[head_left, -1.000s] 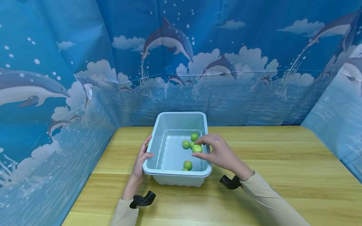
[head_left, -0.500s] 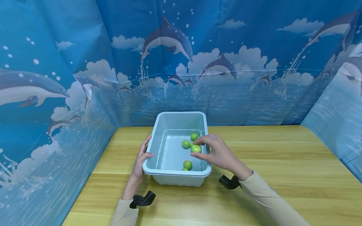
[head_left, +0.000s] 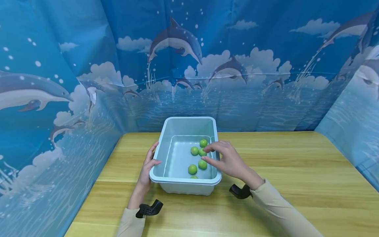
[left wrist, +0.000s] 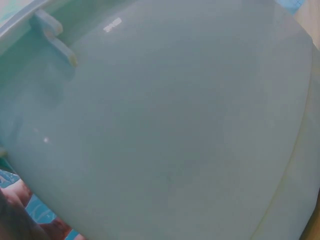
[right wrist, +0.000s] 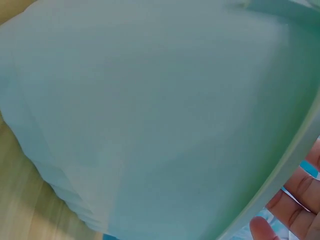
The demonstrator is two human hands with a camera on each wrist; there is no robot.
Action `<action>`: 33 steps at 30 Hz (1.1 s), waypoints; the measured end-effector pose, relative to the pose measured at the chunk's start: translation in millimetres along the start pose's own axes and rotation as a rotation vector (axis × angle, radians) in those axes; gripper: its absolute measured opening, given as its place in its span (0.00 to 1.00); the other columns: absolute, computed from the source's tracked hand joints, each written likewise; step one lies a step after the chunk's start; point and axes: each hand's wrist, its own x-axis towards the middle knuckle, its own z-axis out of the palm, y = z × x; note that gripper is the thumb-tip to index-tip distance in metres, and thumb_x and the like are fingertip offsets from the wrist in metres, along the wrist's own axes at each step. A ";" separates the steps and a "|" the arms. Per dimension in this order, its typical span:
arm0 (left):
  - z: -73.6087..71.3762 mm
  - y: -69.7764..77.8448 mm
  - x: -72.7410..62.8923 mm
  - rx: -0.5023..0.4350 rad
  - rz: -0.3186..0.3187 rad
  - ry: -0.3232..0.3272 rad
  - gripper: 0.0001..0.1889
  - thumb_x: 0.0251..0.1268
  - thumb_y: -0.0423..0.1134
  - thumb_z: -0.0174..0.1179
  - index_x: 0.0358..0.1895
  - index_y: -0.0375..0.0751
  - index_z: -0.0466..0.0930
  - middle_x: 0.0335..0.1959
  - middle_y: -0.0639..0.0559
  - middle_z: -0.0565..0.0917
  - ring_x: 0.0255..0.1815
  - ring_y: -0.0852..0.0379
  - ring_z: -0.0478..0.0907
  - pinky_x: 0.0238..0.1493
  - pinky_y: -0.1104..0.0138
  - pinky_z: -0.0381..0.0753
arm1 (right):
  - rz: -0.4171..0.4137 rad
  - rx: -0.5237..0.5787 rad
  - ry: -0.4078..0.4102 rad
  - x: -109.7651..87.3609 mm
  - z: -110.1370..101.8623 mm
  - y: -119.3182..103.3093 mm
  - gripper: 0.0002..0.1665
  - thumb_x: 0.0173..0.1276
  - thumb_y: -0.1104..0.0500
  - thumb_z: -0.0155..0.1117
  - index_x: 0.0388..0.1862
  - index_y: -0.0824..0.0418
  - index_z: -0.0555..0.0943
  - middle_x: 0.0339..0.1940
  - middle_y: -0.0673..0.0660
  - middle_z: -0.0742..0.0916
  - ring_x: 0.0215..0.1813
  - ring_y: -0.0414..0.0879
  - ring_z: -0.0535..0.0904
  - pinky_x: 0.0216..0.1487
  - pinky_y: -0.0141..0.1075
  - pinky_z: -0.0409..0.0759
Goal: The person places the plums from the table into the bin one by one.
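Observation:
A pale blue-grey plastic tub stands on the table. My left hand grips its left rim, thumb over the edge and fingers along the outside. Above the right side of the tub, my right hand has its thumb and fingers parted with nothing between them. Just below its thumb lies a small round green fruit on the tub floor, beside another green fruit. Several more lie in the tub, one partly hidden by the near wall. Both wrist views mostly show the tub's outer wall.
The wooden table extends to both sides of the tub. A blue curtain printed with dolphins hangs behind the table and along its sides. Black wrist mounts sit on both forearms.
My right hand has let go of the green fruit it was holding, and that fruit now rests on the tub floor. A nearer fruit has shifted slightly left. My left hand stays put.

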 end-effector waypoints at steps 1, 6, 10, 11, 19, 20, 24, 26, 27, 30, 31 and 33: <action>0.1 -0.1 0.1 0.000 -0.003 0.004 0.35 0.61 0.32 0.44 0.74 0.51 0.51 0.74 0.47 0.46 0.71 0.44 0.44 0.63 0.46 0.45 | -0.001 -0.001 0.009 -0.5 0.2 0.7 0.12 0.60 0.54 0.70 0.42 0.53 0.83 0.38 0.43 0.83 0.43 0.41 0.76 0.49 0.44 0.70; 0.3 -0.6 0.1 0.001 -0.014 0.014 0.35 0.61 0.33 0.45 0.74 0.54 0.52 0.73 0.49 0.48 0.70 0.45 0.46 0.63 0.47 0.47 | 0.006 -0.010 0.055 -2.9 1.0 4.0 0.11 0.60 0.56 0.69 0.42 0.55 0.84 0.39 0.46 0.84 0.44 0.42 0.76 0.48 0.44 0.71; 0.4 -0.7 0.2 0.004 -0.014 0.007 0.35 0.61 0.33 0.46 0.74 0.54 0.51 0.73 0.49 0.48 0.70 0.45 0.46 0.63 0.47 0.47 | 0.027 0.000 0.107 -5.6 1.0 10.2 0.11 0.60 0.58 0.69 0.43 0.56 0.84 0.40 0.50 0.85 0.45 0.44 0.76 0.46 0.44 0.72; 0.3 -0.8 0.2 0.005 -0.013 0.006 0.36 0.61 0.34 0.46 0.74 0.54 0.51 0.73 0.49 0.48 0.70 0.45 0.46 0.63 0.47 0.47 | 0.031 0.004 0.124 -6.5 0.6 12.5 0.11 0.60 0.59 0.69 0.43 0.56 0.84 0.40 0.50 0.85 0.45 0.44 0.76 0.46 0.44 0.72; -0.3 -0.8 0.6 0.003 -0.017 0.004 0.35 0.61 0.34 0.46 0.74 0.55 0.51 0.73 0.49 0.48 0.69 0.44 0.48 0.62 0.46 0.49 | 0.060 -0.008 0.265 -15.1 -0.5 44.8 0.10 0.61 0.62 0.67 0.43 0.62 0.83 0.40 0.53 0.85 0.44 0.47 0.76 0.45 0.43 0.72; -0.4 -0.9 0.7 0.004 -0.019 0.005 0.35 0.61 0.34 0.46 0.74 0.55 0.51 0.73 0.49 0.48 0.69 0.44 0.47 0.62 0.46 0.49 | 0.072 -0.018 0.274 -16.7 -0.1 50.0 0.10 0.62 0.62 0.66 0.43 0.62 0.83 0.39 0.53 0.84 0.43 0.47 0.76 0.44 0.42 0.71; -0.5 -1.2 0.5 0.003 -0.020 0.006 0.35 0.61 0.34 0.46 0.74 0.55 0.51 0.73 0.49 0.48 0.70 0.44 0.47 0.62 0.46 0.48 | 0.135 -0.046 0.279 -23.5 1.9 69.3 0.11 0.63 0.61 0.65 0.43 0.64 0.83 0.39 0.55 0.84 0.42 0.50 0.76 0.43 0.43 0.71; -0.5 -1.3 0.4 0.003 -0.018 0.006 0.35 0.61 0.34 0.45 0.74 0.55 0.51 0.74 0.50 0.47 0.70 0.45 0.46 0.63 0.46 0.47 | 0.166 -0.055 0.265 -26.7 2.7 76.3 0.11 0.63 0.60 0.65 0.43 0.65 0.83 0.40 0.57 0.84 0.41 0.52 0.76 0.43 0.46 0.71; -0.4 -1.3 0.3 0.003 -0.017 0.005 0.35 0.62 0.34 0.45 0.74 0.55 0.51 0.74 0.50 0.47 0.70 0.45 0.46 0.63 0.46 0.47 | 0.184 -0.060 0.253 -28.3 3.2 79.6 0.12 0.63 0.60 0.65 0.44 0.65 0.83 0.40 0.57 0.84 0.42 0.53 0.76 0.42 0.48 0.71; -0.2 -1.1 0.4 0.004 -0.014 0.004 0.35 0.62 0.33 0.45 0.74 0.55 0.51 0.74 0.50 0.47 0.70 0.45 0.45 0.63 0.46 0.46 | 0.231 -0.078 0.208 -32.8 4.3 86.3 0.15 0.63 0.59 0.66 0.46 0.65 0.82 0.42 0.59 0.84 0.43 0.55 0.76 0.42 0.50 0.71; -0.1 -1.1 0.6 0.003 -0.013 0.003 0.35 0.62 0.33 0.45 0.75 0.55 0.51 0.74 0.50 0.47 0.70 0.45 0.45 0.63 0.46 0.46 | 0.245 -0.085 0.192 -34.2 4.5 88.1 0.16 0.62 0.58 0.67 0.46 0.65 0.82 0.43 0.59 0.84 0.43 0.56 0.76 0.42 0.50 0.71; -0.1 -1.0 0.7 -0.001 -0.012 0.000 0.35 0.62 0.33 0.45 0.75 0.54 0.50 0.74 0.50 0.47 0.70 0.45 0.45 0.63 0.46 0.47 | 0.269 -0.104 0.156 -36.8 5.3 92.4 0.18 0.62 0.58 0.67 0.48 0.66 0.81 0.45 0.60 0.83 0.45 0.57 0.76 0.44 0.50 0.71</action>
